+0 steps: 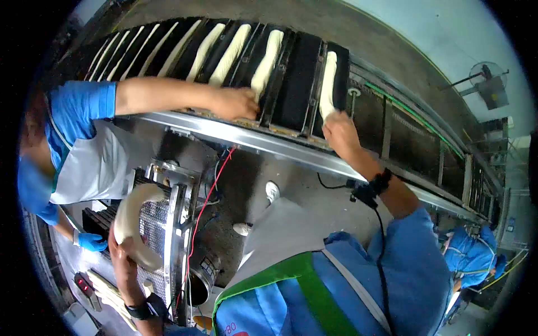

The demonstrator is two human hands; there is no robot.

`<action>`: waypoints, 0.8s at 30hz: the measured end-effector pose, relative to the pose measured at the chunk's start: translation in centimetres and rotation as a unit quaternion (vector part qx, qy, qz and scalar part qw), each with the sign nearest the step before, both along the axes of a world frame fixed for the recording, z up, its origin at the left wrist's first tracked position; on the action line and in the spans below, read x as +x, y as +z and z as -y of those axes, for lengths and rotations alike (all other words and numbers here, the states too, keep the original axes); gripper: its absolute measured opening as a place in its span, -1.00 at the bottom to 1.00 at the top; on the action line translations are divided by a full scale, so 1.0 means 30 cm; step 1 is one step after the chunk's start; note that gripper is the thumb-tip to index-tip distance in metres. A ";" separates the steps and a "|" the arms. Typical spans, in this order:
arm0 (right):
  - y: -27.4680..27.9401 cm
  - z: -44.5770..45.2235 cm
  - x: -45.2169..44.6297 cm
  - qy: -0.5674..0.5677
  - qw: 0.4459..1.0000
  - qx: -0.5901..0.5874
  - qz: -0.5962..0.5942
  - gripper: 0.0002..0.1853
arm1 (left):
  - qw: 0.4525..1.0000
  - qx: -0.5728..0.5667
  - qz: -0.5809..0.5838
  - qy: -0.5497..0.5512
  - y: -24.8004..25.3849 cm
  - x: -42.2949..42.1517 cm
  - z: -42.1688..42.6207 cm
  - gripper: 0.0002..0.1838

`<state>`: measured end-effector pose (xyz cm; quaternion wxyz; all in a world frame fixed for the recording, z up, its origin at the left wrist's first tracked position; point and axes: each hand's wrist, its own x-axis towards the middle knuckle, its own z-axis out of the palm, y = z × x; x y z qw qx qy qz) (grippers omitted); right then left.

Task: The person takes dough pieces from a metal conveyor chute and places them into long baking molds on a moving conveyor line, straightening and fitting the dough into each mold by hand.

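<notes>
My left hand (124, 255) is closed around a thick, pale dough strip (130, 215). That strip bends in a curve above a metal mesh conveyor (159, 227). Away to the right, my right hand (341, 133) grips the near end of another long dough strip (328, 84), which lies lengthwise in a black trough (341, 92). The fingertips there are partly hidden. Beside it is a black trough (297, 78) with no dough showing. A co-worker's hand (240, 105) touches the near end of a dough strip (268, 61) in a trough farther left.
Several dough-filled troughs run left along a line with a metal rail (224, 132). A red cable (197, 221) hangs near the mesh conveyor. More dough strips (109, 294) lie at lower left by a scale display (82, 283). Another person (471, 255) is at far right.
</notes>
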<state>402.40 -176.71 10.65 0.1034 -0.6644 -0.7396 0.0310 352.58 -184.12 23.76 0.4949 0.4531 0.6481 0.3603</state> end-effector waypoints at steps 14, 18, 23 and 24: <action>-0.030 0.054 0.129 0.131 0.904 -0.218 -0.344 -0.72 | 0.936 0.142 0.197 -0.256 0.113 1.014 -0.570 -0.56; 0.034 0.056 0.172 0.138 0.936 -0.150 -0.287 -0.73 | 0.950 -0.056 0.005 -0.306 -0.352 1.121 -0.614 -0.53; 0.054 -0.004 0.296 0.097 0.963 -0.125 -0.219 -0.75 | 0.858 0.205 -0.141 -0.450 -0.421 1.105 -0.600 -0.60; 0.062 -0.030 0.313 0.098 0.965 -0.131 -0.203 -0.75 | 0.808 0.296 -0.213 -0.463 -0.415 1.094 -0.611 -0.63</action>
